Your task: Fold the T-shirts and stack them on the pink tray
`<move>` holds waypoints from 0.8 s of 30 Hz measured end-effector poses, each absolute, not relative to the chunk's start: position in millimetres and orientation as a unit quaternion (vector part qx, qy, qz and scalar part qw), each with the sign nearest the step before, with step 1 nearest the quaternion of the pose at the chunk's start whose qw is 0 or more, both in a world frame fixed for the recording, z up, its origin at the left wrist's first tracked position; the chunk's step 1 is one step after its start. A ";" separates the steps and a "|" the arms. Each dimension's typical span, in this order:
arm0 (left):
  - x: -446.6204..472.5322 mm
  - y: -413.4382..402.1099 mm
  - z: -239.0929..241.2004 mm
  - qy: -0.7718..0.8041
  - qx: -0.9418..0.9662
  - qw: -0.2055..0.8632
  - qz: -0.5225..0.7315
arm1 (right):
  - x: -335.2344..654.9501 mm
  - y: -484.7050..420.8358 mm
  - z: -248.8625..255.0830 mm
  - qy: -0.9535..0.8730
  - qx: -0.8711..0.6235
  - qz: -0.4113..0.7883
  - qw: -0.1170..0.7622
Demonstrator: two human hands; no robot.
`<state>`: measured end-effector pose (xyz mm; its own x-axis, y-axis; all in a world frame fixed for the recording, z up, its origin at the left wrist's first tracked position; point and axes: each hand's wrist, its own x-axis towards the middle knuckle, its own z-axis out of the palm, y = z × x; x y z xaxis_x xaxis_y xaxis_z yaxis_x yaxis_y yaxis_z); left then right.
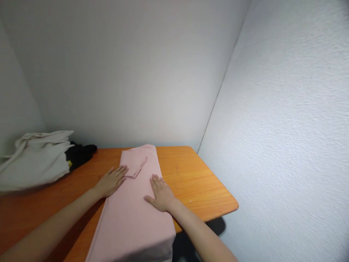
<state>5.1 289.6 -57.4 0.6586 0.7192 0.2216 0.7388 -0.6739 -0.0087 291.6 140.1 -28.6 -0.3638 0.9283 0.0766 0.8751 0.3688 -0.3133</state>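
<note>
A pink garment [131,218] lies folded into a long strip across the wooden table, its near end hanging over the front edge. Near its far end a narrower part, perhaps a sleeve [133,163], is folded over on top. My left hand [111,181] rests flat on the left edge of the cloth, fingertips touching the folded-over part. On the right side of the cloth lies my right hand [160,194], palm down with the thumb spread. Neither hand grips the fabric.
The orange-brown wooden table [196,182] reaches to the back wall and has a rounded right corner. At the far left sits a pile of whitish cloth [38,160], beside a black cloth item [80,155] with a yellow spot. A textured white wall [286,145] stands on the right.
</note>
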 end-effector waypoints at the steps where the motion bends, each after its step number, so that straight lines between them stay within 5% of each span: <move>1: 7.3 285.0 -52.2 -0.396 -0.909 0.063 -0.111 | 292.5 139.0 -27.3 -0.819 -0.550 0.109 0.119; 7: 0.3 212.8 -18.6 -0.281 -0.949 0.062 -0.127 | 319.7 98.9 -26.1 -0.830 -0.538 0.112 0.096; 14: -44.9 87.2 -10.1 -0.239 -0.970 -0.045 0.017 | 365.4 19.5 -37.4 -0.846 -0.523 0.039 0.092; 20: -68.0 62.7 -20.0 -0.259 -0.964 -0.002 -0.063 | 373.5 -17.8 -40.7 -0.847 -0.506 -0.055 0.154; 24: -95.5 21.6 -72.2 -0.252 -0.951 0.032 -0.178 | 358.7 -61.9 -58.3 -0.855 -0.476 -0.036 0.202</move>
<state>-95.5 21.6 -72.2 0.8101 0.4673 0.3541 0.4901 -0.8712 0.0286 358.7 -61.9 -58.3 -0.4662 0.7992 0.3792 0.8281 0.5451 -0.1308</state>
